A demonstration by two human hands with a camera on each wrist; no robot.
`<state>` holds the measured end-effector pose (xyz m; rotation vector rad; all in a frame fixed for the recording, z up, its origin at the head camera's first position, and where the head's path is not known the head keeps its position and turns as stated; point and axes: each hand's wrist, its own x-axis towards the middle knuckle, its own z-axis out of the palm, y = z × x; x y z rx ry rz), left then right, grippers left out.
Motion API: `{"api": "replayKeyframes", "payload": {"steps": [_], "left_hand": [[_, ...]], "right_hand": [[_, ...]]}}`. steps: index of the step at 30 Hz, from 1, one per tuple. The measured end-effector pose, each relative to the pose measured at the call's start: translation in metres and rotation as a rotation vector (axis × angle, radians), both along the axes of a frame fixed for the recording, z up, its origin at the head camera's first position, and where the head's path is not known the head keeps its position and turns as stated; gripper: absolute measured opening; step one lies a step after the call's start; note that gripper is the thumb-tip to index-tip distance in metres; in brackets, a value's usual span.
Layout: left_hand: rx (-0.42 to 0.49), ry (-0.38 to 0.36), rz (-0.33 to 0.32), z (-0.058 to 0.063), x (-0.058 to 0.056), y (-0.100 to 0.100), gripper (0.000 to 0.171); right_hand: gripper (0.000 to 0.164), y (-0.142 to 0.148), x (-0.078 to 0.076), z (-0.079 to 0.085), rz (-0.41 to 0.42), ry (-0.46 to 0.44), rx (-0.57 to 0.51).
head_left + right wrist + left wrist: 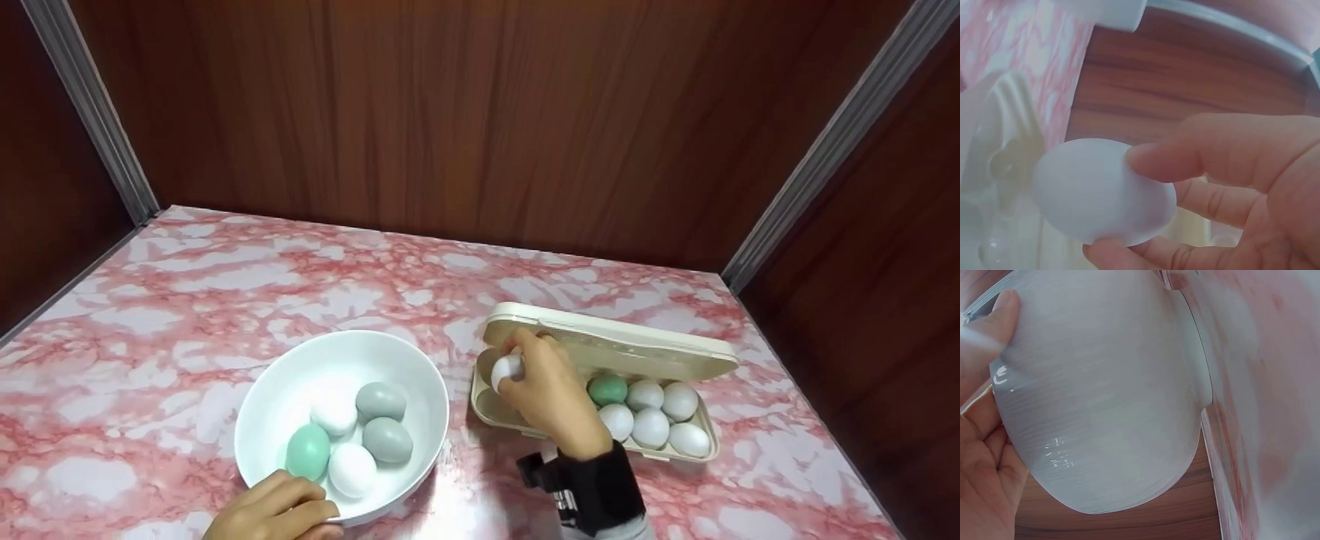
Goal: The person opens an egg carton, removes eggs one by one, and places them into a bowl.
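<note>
My right hand [551,386] pinches a white egg [1103,191] between thumb and fingertips, over the left end of an open cream egg carton [712,454]. To the right of that hand, a dark green egg [608,390] and several white eggs [651,428] sit in the carton's cups; the hand hides the cups in the middle. My left hand [274,510] holds the near rim of a white bowl [274,390], its thumb and fingers on either side of the wall in the left wrist view. Inside the bowl lie a light green egg [307,452], two white eggs [352,470] and two grey eggs [388,440].
The carton's lid [615,330] stands raised along its far side. Bowl and carton rest apart on a pink-and-white marbled table [360,285]. Dark wood panels [412,112] rise behind the table and at both sides, with grey metal strips at the corners.
</note>
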<state>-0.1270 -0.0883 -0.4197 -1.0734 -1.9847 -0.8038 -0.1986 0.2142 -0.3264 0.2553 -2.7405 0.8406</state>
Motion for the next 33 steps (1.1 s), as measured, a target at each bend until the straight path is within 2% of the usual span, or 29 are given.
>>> {"api": "replayKeyframes", "payload": {"steps": [3,11,16,20,26,33], "left_hand": [[0.010,0.026,-0.029,0.000,-0.002,0.000,0.025],[0.002,0.076,-0.028,0.000,-0.007,0.003,0.029],[-0.009,0.112,-0.021,0.001,-0.009,0.004,0.032],[-0.004,0.090,-0.029,0.000,-0.008,0.002,0.029],[-0.008,0.031,-0.020,-0.001,-0.004,-0.002,0.025],[0.015,0.017,-0.023,0.000,-0.002,0.000,0.017]], "right_hand": [[0.027,-0.007,0.006,0.004,0.013,0.018,-0.004],[0.028,-0.020,0.020,0.016,0.080,0.052,-0.017],[0.029,-0.029,0.025,0.020,0.109,0.057,-0.039],[0.028,-0.040,0.025,0.021,0.130,0.047,-0.072],[0.030,-0.061,0.027,0.024,0.180,-0.024,-0.149],[0.031,-0.087,0.021,0.034,0.256,-0.050,-0.132]]}}
